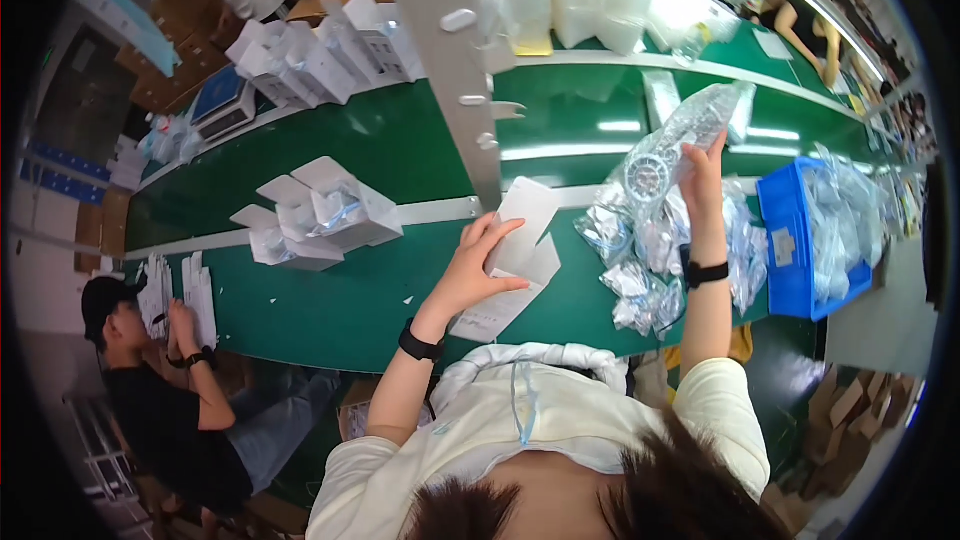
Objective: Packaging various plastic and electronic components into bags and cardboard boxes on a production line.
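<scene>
My left hand (468, 275) grips a small white carton (490, 317) at the table's near edge, thumb on one side and fingers on the other. The carton's tall flap (526, 208) stands up, so its top is open. Raised to the right, my right hand (704, 178) pinches a clear plastic bag (690, 125). A round, wheel-like part (648, 176) shows through the bag's lower end. Below that bag lies a heap of plastic-wrapped silvery items (645, 295).
Open white cartons (335, 212) with bagged contents stand to the left. A blue bin (790, 245) of clear bags is at right. A metal post (440, 50) rises ahead before the green conveyor (570, 120). At far left a person (150, 370) handles flat white cartons.
</scene>
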Available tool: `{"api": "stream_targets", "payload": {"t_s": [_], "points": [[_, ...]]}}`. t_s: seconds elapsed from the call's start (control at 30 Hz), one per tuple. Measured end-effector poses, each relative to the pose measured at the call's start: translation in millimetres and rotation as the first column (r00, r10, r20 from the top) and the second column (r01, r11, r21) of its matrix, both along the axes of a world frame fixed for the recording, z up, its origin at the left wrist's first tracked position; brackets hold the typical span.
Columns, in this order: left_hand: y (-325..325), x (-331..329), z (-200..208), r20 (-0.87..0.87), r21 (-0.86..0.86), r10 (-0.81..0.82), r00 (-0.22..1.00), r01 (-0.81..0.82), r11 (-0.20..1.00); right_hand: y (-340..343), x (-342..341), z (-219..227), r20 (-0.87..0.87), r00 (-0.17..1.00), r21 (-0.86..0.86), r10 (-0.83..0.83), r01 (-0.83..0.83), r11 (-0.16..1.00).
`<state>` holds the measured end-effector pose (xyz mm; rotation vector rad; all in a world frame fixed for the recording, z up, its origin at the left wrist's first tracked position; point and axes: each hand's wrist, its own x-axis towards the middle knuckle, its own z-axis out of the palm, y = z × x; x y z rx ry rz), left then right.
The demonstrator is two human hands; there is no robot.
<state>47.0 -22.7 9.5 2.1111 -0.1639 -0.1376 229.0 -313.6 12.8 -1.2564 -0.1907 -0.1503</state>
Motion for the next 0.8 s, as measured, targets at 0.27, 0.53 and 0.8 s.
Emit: {"api": "stream_targets", "payload": {"t_s": [0.27, 0.53, 0.8], "points": [[-49, 12, -46, 0.347, -0.088, 0.177, 0.921, -0.156, 0.984, 67, -119, 30, -0.295, 0.948, 0.441, -0.122, 0.248, 0.863], [-73, -1, -76, 0.373, -0.179, 0.341, 0.863, -0.293, 0.939, 107, -158, 5, 0.563, 0.783, -0.463, -0.265, 0.564, 0.684], [-57, -21, -74, 0.317, -0.212, 0.367, 0.875, -0.311, 0.926, 33, -146, -52, 0.262, 0.962, -0.642, -0.076, 0.232, 0.731]]}}
